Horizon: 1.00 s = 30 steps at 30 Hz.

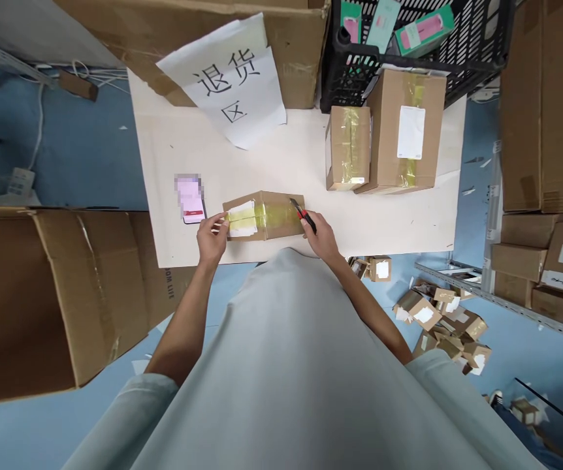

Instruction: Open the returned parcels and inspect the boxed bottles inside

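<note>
A small cardboard box (284, 223) lies on the white table in front of me, with yellowish tape along its top and a white label (242, 219) on its left part. My left hand (213, 239) grips the box's left end, thumb and fingers at the label's edge. In my right hand (321, 235) is a red and black utility knife (305, 216), its blade tip pointing up and left over the right end of the box. Left of the box lies a phone (191, 199) with a lit pink screen.
Two taped boxes, a small one (349, 149) and a larger one (384, 130), stand at the right back beside a black crate (345, 72) holding green packages. A paper sign (235, 85) hangs on a big carton (296, 65). An open carton (100, 294) is at left; several parcels (450, 320) lie on the floor.
</note>
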Available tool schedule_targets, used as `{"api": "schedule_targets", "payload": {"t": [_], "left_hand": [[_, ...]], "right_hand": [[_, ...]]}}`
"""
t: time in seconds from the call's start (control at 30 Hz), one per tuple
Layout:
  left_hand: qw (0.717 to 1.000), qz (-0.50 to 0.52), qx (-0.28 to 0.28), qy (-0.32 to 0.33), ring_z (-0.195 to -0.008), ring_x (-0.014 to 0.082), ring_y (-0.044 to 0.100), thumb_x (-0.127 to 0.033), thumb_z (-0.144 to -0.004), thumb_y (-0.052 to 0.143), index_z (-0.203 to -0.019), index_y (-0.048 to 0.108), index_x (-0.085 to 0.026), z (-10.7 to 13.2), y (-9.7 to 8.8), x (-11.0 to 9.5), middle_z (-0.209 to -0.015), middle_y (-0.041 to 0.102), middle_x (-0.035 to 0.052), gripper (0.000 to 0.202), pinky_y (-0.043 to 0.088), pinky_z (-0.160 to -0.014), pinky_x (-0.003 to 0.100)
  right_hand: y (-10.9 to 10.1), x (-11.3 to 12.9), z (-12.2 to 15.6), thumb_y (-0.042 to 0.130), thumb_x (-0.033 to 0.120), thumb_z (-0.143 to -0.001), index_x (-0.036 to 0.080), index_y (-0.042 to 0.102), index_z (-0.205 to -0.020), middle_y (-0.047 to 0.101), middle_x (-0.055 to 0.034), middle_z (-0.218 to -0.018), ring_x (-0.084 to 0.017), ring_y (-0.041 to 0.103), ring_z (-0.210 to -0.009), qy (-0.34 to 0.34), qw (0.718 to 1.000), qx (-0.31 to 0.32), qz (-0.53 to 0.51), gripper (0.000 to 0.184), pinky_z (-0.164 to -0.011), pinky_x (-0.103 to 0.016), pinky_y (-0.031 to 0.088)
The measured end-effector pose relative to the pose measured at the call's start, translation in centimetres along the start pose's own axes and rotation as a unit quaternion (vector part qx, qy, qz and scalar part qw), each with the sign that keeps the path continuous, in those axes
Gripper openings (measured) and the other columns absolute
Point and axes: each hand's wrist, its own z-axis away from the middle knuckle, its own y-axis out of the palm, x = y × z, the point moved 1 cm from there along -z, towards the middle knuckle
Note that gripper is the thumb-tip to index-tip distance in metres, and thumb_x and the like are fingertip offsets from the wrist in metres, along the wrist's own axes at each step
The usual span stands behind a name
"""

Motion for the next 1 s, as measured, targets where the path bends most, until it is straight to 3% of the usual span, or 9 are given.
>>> {"api": "schedule_targets", "payload": {"t": [0.17,0.27,0.37,0.43,0.5,0.6,0.67,0.83,1.0], "left_hand": [[0.999,0.002,0.053,-0.004,-0.098,0.0213,0.072,-0.037,-0.097,0.062,-0.127,0.079,-0.017,0.1,2.7,-0.7,-0.125,0.077,0.0136,0.04,0.061,-0.095,0.035],[0.992,0.029,0.122,-0.028,-0.098,0.022,0.073,-0.035,-0.095,0.061,-0.128,0.078,-0.017,0.9,5.2,-1.4,-0.13,0.078,0.0138,0.042,0.062,-0.096,0.037],[0.978,0.045,0.2,-0.038,-0.099,0.0245,0.074,-0.033,-0.091,0.064,-0.125,0.079,-0.017,1.7,6.0,-1.8,-0.127,0.082,0.0131,0.041,0.062,-0.098,0.04],[0.977,0.058,0.203,-0.034,-0.103,0.026,0.075,-0.037,-0.093,0.066,-0.127,0.079,-0.017,1.7,5.1,-2.1,-0.131,0.081,0.0144,0.042,0.062,-0.1,0.042],[0.981,0.088,0.171,-0.012,-0.111,0.0265,0.076,-0.045,-0.099,0.063,-0.133,0.076,-0.018,1.1,3.3,-2.9,-0.139,0.078,0.0154,0.045,0.062,-0.102,0.043],[0.979,0.121,0.151,0.057,-0.125,0.0257,0.073,-0.056,-0.105,0.059,-0.139,0.075,-0.023,-0.7,0.3,-5.7,-0.146,0.076,0.0128,0.05,0.061,-0.108,0.041],[0.97,0.115,0.187,0.101,-0.127,0.0268,0.073,-0.059,-0.102,0.066,-0.138,0.077,-0.024,-1.9,-1.0,-8.1,-0.147,0.075,0.0113,0.051,0.061,-0.109,0.042],[0.929,0.1,0.332,0.13,-0.115,0.0304,0.077,-0.065,-0.087,0.085,-0.118,0.086,-0.024,-3.7,-1.1,-11.9,-0.129,0.082,0.0107,0.051,0.065,-0.103,0.045],[0.924,0.098,0.344,0.131,-0.117,0.0304,0.077,-0.058,-0.092,0.082,-0.113,0.088,-0.026,-4.3,-0.7,-11.8,-0.122,0.085,0.0081,0.039,0.061,-0.109,0.044]], "right_hand": [[-1.0,2.3,0.8,0.038,0.041,-0.119,0.024,0.064,-0.156,0.065,-0.0131,-0.145,-0.025,0.071,-0.122,-0.005,0.999,-0.017,0.049,0.048,-0.107,-0.037,0.06],[-1.8,4.1,1.6,0.04,0.04,-0.118,0.026,0.065,-0.155,0.063,-0.0131,-0.145,-0.026,0.073,-0.117,-0.001,0.994,-0.039,0.099,0.046,-0.103,-0.039,0.062],[-2.3,6.0,2.4,0.04,0.04,-0.118,0.028,0.064,-0.156,0.063,-0.0131,-0.142,-0.026,0.076,-0.105,0.016,0.986,-0.057,0.153,0.047,-0.094,-0.039,0.063],[-2.3,7.2,3.0,0.037,0.04,-0.119,0.028,0.062,-0.159,0.067,-0.013,-0.139,-0.027,0.077,-0.105,0.022,0.982,-0.065,0.175,0.048,-0.092,-0.038,0.063],[-2.1,8.3,3.5,0.035,0.039,-0.12,0.027,0.06,-0.16,0.072,-0.0123,-0.138,-0.028,0.076,-0.113,0.015,0.983,-0.063,0.174,0.049,-0.095,-0.037,0.062],[-1.3,9.7,4.3,0.036,0.039,-0.119,0.025,0.059,-0.158,0.078,-0.0105,-0.138,-0.031,0.077,-0.119,0.014,0.987,-0.042,0.158,0.047,-0.096,-0.039,0.061],[-0.5,10.3,4.7,0.039,0.039,-0.118,0.024,0.061,-0.156,0.081,-0.0103,-0.133,-0.033,0.078,-0.113,0.032,0.987,-0.023,0.158,0.046,-0.094,-0.04,0.061],[1.7,11.6,5.7,0.04,0.037,-0.116,0.024,0.06,-0.156,0.083,-0.0096,-0.128,-0.034,0.081,-0.106,0.08,0.981,0.001,0.176,0.046,-0.091,-0.04,0.062],[3.5,13.2,6.7,0.044,0.031,-0.114,0.025,0.048,-0.169,0.084,-0.0088,-0.131,-0.033,0.082,-0.108,0.117,0.974,0.036,0.193,0.056,-0.093,-0.039,0.062]]}}
